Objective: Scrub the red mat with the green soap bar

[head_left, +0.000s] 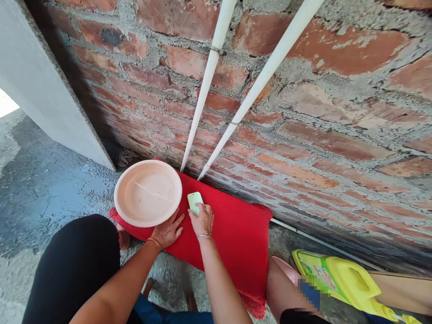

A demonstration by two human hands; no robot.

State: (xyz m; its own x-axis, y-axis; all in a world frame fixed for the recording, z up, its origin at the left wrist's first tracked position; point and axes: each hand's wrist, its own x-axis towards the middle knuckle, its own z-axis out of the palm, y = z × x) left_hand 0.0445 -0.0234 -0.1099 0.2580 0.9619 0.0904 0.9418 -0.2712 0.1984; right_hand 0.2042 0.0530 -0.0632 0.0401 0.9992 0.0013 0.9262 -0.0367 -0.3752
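A red mat (232, 225) with shaggy edges is spread out flat in front of me. My left hand (167, 231) lies on its near side, fingers spread, beside the basin. With my right hand (202, 219) I grip a pale green scrub brush (195, 201), pressed against the middle of the mat. Its back faces up and its underside is hidden. On the left end of the mat stands a round, pale pink basin (148, 220) with a little water and small dark specks inside.
A brick wall (303, 126) with two white pipes (221, 140) rises behind the mat. To the left, a grey slab (64, 90) leans over wet concrete floor (74, 175). A yellow detergent jug (347, 279) lies at lower right, close to my leg (283, 288).
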